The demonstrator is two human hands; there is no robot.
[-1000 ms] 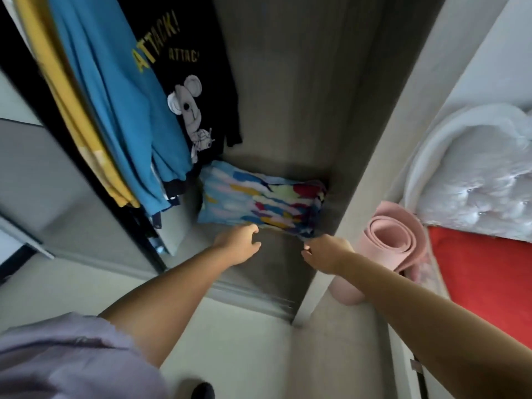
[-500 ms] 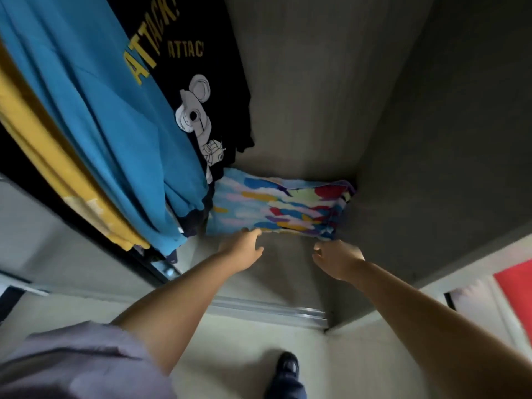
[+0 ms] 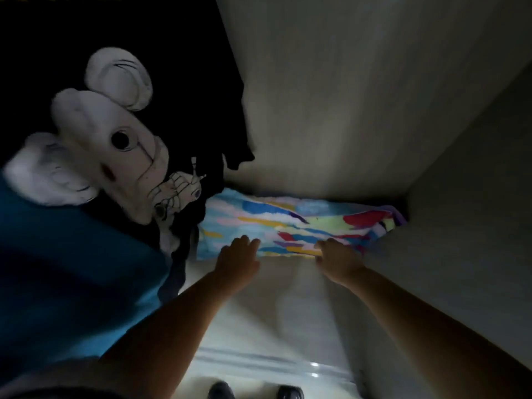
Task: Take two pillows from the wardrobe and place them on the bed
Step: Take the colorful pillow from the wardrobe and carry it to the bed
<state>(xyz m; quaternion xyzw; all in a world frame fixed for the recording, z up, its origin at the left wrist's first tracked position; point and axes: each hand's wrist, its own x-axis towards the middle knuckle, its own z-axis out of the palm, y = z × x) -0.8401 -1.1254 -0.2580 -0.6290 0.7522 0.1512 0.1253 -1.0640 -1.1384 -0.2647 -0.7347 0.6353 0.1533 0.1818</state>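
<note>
A pillow (image 3: 288,223) with a bright multicoloured cover lies on the wardrobe floor against the back wall. My left hand (image 3: 237,256) rests at the pillow's front edge, fingers extended and touching the fabric. At the same edge, further right, my right hand (image 3: 335,259) has its fingers curled down against the cover. Neither hand visibly holds the pillow. I see only one pillow; its left end is hidden behind hanging clothes.
A black T-shirt with a white cartoon mouse (image 3: 115,133) and a blue garment (image 3: 72,269) hang close on the left. The wardrobe side wall (image 3: 460,226) stands tight on the right. The door rail (image 3: 273,367) and my shoes (image 3: 221,391) lie below.
My head has moved deeper into the wardrobe, so the clothes loom larger. Both hands have advanced from short of the pillow to its front edge.
</note>
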